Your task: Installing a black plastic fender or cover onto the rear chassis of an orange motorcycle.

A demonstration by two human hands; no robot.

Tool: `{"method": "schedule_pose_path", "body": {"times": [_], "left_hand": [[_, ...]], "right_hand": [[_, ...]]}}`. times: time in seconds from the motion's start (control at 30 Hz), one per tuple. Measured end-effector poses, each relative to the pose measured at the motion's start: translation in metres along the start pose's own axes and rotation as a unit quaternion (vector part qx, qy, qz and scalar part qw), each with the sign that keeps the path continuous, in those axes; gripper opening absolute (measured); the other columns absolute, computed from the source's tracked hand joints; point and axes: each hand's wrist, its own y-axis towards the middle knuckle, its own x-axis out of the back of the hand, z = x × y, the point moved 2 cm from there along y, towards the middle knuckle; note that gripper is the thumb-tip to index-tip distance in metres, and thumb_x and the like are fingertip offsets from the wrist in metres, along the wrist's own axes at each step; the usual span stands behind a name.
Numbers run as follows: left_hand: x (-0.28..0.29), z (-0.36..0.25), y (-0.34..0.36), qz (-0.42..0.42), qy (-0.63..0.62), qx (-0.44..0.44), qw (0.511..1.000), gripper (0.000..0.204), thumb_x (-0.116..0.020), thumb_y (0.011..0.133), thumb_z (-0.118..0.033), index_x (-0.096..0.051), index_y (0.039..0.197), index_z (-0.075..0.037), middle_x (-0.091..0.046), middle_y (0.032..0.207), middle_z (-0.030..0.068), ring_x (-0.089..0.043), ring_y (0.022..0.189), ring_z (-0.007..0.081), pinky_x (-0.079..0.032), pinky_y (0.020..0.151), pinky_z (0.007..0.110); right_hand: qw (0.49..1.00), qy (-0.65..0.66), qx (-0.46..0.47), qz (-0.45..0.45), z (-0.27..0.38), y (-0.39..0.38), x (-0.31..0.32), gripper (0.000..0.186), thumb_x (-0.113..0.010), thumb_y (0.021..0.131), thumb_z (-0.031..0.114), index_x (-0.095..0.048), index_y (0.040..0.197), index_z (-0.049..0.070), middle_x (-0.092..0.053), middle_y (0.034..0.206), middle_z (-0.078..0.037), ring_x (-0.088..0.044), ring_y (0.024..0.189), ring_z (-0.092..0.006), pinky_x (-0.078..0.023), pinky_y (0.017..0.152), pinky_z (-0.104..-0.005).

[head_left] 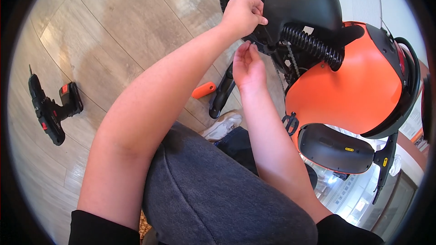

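An orange and black electric scooter (349,86) takes up the right side. My left hand (244,16) is at its wheel hub, beside the black rear fender (302,4). Its thumb and fingers are pinched together, and whatever lies between them is too small to make out. Just below, my right hand (250,67) is turned palm up near the hub's lower edge, fingers curled and their tips close to the thumb. What these fingertips hold, if anything, is hidden. A black coil spring shock absorber (313,45) runs to the right of both hands.
A black cordless drill (52,109) with a bit lies on the wood-look floor (113,31) at the left. Near my right forearm are an orange oblong piece (204,90) and a black stand-like bar (222,91). My shoe (222,125) is below them.
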Motion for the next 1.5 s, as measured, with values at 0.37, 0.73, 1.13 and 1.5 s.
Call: {"method": "schedule_pose_path", "body": {"times": [0.37,0.73,1.13,1.5], "left_hand": [[-0.003,0.008,0.002,-0.002,0.02,-0.036,0.999,0.022,-0.084,0.072,-0.012,-0.065,0.077,-0.003,-0.071,0.074,0.0082,-0.07,0.074,0.0262,-0.052,0.069,0.038],[0.0,0.014,0.012,0.027,0.0,-0.066,0.997,0.023,-0.083,0.075,-0.011,-0.063,0.08,-0.001,-0.07,0.075,0.0114,-0.069,0.075,0.0291,-0.053,0.07,0.04],[-0.005,0.009,0.005,0.003,0.053,-0.075,0.996,0.023,-0.079,0.08,-0.011,-0.06,0.087,-0.002,-0.07,0.083,0.0123,-0.068,0.082,0.0344,-0.052,0.074,0.043],[-0.005,0.02,0.01,0.029,-0.016,-0.056,0.998,0.022,-0.081,0.08,-0.007,-0.06,0.087,-0.002,-0.069,0.08,0.0099,-0.069,0.078,0.0248,-0.053,0.072,0.037]], "right_hand": [[0.999,-0.019,0.006,-0.028,0.011,0.0,-0.013,0.017,-0.062,0.097,0.005,-0.057,0.113,0.002,-0.064,0.098,-0.007,-0.061,0.089,-0.0156,-0.055,0.084,-0.0302],[0.989,-0.143,0.04,0.004,0.024,-0.013,-0.014,0.02,-0.062,0.093,0.01,-0.058,0.11,0.001,-0.059,0.093,-0.006,-0.056,0.083,-0.0144,-0.052,0.078,-0.0298],[0.989,-0.142,0.029,0.011,0.028,-0.016,-0.016,0.021,-0.063,0.092,0.009,-0.059,0.11,-0.001,-0.059,0.093,-0.007,-0.055,0.082,-0.0148,-0.052,0.079,-0.0302],[0.975,-0.2,0.081,0.052,0.02,-0.026,-0.02,0.025,-0.063,0.097,0.0,-0.054,0.12,-0.004,-0.062,0.111,-0.015,-0.064,0.102,-0.0227,-0.056,0.098,-0.0373]]}}
